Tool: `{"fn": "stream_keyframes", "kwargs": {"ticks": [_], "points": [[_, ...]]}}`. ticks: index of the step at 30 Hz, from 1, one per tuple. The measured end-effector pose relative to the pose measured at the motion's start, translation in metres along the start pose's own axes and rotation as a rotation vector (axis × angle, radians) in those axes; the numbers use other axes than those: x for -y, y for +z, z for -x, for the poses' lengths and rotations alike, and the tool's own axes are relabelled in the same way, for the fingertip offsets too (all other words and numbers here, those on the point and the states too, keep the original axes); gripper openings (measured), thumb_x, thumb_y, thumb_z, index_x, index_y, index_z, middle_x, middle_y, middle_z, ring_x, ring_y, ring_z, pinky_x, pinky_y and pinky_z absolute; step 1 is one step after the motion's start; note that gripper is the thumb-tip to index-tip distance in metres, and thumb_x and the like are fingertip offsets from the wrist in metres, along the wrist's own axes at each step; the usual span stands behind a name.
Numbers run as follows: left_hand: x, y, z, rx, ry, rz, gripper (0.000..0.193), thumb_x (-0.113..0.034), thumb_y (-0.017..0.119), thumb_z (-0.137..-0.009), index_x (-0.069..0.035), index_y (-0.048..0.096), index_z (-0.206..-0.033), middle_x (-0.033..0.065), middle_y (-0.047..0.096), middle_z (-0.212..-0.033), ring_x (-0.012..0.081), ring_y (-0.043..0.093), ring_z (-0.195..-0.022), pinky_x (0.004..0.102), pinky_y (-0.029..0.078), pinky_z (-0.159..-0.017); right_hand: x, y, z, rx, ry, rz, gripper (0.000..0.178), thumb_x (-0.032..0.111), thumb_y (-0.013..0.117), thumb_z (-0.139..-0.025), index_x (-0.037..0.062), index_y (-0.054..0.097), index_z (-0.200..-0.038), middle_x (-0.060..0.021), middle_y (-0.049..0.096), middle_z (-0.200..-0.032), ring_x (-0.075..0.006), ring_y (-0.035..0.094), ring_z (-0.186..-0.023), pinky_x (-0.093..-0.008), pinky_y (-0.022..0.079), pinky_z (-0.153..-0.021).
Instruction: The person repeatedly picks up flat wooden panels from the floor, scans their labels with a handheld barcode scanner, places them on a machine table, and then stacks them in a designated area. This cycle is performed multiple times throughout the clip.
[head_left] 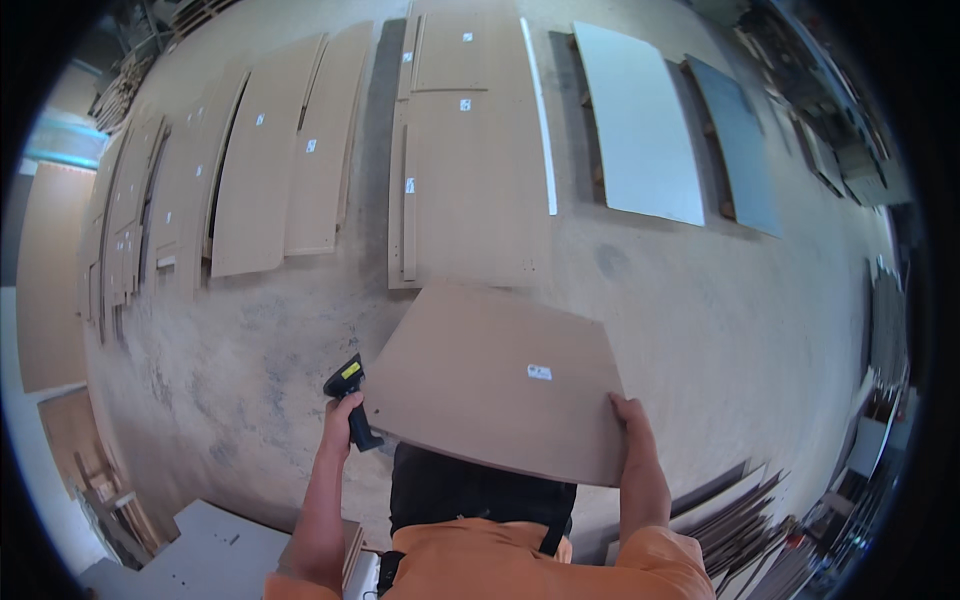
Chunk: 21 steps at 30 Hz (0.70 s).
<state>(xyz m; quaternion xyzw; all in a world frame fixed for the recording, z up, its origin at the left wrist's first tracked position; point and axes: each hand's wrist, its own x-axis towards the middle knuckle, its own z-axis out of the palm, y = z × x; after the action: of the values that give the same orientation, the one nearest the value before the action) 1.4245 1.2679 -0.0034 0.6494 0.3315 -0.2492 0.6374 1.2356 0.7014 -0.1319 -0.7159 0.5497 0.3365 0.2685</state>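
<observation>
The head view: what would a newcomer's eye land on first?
Probably the large brown board at the lower centre, its right edge held by the right hand. Just left of it, the left hand grips a black pistol-shaped device with a yellow patch. Farther off, at the upper right of centre, a pale white panel stands out beside brown panels.

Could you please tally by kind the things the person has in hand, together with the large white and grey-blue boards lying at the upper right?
Handheld scanner, black with a yellow label: 1
Brown board, in hand: 1
White board, lying flat: 1
Grey-blue board, lying beside it: 1
Total: 4
</observation>
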Motion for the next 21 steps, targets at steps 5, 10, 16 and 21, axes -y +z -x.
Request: {"fn": "stream_keyframes", "kwargs": {"ticks": [5,10,16,21], "points": [[-0.003,0.068,-0.095,-0.029,-0.059,0.024,0.035,-0.032,0.07,-0.083,0.001,0.066,-0.094,0.0033,0.064,-0.073,0.0132,0.062,-0.064,0.028,0.049,-0.059,0.111,-0.069,-0.112,-0.064,-0.093,0.064,0.077,0.059,0.069,-0.083,-0.0153,0.068,-0.103,-0.0308,0.07,-0.097,-0.0391,0.07,-0.093,-0.0476,0.054,-0.077],[-0.002,0.104,-0.166,0.138,-0.323,-0.243,0.028,-0.032,0.07,-0.082,-0.005,0.062,-0.09,0.0004,0.058,-0.068,0.0096,0.052,-0.049,0.0257,0.037,-0.04,0.156,-0.102,-0.153,-0.041,0.007,-0.003,0.076,0.062,0.062,-0.089,-0.013,0.069,-0.095,-0.0227,0.071,-0.083,-0.0332,0.069,-0.075,-0.0463,0.053,-0.07],[-0.009,0.1,-0.292,0.191,-0.222,-0.349,0.035,-0.029,0.077,-0.075,-0.001,0.071,-0.095,0.0033,0.067,-0.079,0.0131,0.06,-0.072,0.0315,0.047,-0.061,0.167,-0.072,-0.23,-0.147,-0.141,-0.03,0.076,0.064,0.051,-0.095,-0.0085,0.067,-0.08,-0.0131,0.063,-0.065,-0.0261,0.059,-0.056,-0.0437,0.046,-0.057],[0.028,0.141,-0.478,-0.137,0.068,-1.092,0.032,-0.024,0.074,-0.079,-0.002,0.066,-0.101,0.0193,0.068,-0.086,0.0392,0.069,-0.081,0.0477,0.053,-0.068,0.146,-0.033,-0.286,-0.281,-0.084,-0.02,0.078,0.064,0.041,-0.1,-0.0061,0.066,-0.077,-0.0104,0.053,-0.054,-0.0227,0.056,-0.051,-0.0416,0.044,-0.051]]}}
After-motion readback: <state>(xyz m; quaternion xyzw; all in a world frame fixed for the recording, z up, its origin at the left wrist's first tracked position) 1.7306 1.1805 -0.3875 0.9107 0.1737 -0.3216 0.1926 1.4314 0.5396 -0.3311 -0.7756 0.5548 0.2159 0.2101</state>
